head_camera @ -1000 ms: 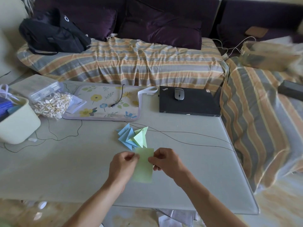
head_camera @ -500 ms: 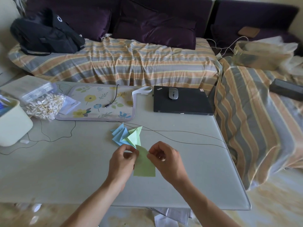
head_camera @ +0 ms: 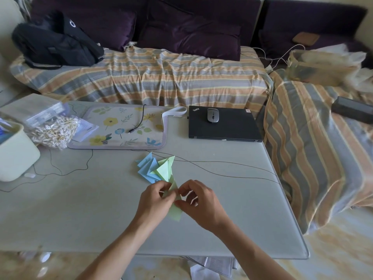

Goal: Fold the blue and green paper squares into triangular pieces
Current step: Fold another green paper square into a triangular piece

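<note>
Head view showed both hands working above the near centre of the grey table (head_camera: 84, 215). The left hand (head_camera: 154, 203) and the right hand (head_camera: 198, 205) held one green paper sheet (head_camera: 175, 212) between them. Left fingers were curled, pinching the sheet's upper left portion. Right thumb and forefinger were curled, pinching the upper right portion. The upper part of the sheet was bent into a point between the two hands; its lower corner hung free just above the table surface.

Just beyond the hands lay a pile of folded triangular pieces: blue pieces (head_camera: 145, 167) on the left, green pieces (head_camera: 165, 168) on the right, overlapping each other. The pile touched the table and sat near the held sheet.

Further back were a floral mat (head_camera: 121, 128), a closed black laptop (head_camera: 224, 129) with a grey mouse (head_camera: 213, 115) on top, a bag of small pale sticks (head_camera: 53, 131), and a pale tub (head_camera: 16, 156) at the left edge. A thin black cable (head_camera: 222, 174) crossed the table.
</note>
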Demonstrator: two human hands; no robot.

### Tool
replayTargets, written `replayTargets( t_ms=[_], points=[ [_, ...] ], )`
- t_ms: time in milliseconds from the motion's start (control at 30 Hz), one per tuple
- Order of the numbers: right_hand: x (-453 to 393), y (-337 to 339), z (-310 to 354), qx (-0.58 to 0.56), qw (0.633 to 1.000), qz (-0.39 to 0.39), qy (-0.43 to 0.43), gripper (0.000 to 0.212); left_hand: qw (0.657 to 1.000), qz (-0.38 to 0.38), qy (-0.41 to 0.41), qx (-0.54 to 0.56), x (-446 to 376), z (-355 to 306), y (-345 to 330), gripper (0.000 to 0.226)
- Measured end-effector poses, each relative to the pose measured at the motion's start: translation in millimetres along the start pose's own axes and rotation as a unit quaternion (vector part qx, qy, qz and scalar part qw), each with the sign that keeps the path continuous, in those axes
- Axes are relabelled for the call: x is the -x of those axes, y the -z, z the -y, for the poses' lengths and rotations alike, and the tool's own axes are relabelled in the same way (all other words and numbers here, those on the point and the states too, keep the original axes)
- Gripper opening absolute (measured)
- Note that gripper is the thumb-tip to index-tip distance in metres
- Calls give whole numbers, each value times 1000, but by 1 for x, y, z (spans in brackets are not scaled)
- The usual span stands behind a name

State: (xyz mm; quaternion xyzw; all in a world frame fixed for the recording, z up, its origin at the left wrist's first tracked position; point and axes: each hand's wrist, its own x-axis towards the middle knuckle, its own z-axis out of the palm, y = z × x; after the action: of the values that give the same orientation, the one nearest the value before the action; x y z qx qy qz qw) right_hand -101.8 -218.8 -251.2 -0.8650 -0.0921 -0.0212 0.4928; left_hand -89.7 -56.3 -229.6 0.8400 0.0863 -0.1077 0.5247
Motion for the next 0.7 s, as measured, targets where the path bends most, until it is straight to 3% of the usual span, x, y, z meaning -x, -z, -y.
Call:
replayTargets(
  t_ms=[67,233,300,467,700],
  points=[
    [0,1,1,-3,1000,-5,-6,21,999,-5,-12,-44,-2,3,4,9],
    [-2,7,4,22,999,5,41,54,989,41,-37,-139,-3,5,5,7],
    [-2,7,3,37,998,27,45,48,985,46,-43,-158,-2,5,6,5],
    [-4,7,-2,43,997,53,-28,10,980,28,-61,-188,-1,3,10,12],
    [-7,17,4,-28,986,72,-146,13,970,79,-73,-218,-2,4,12,18]
  ],
)
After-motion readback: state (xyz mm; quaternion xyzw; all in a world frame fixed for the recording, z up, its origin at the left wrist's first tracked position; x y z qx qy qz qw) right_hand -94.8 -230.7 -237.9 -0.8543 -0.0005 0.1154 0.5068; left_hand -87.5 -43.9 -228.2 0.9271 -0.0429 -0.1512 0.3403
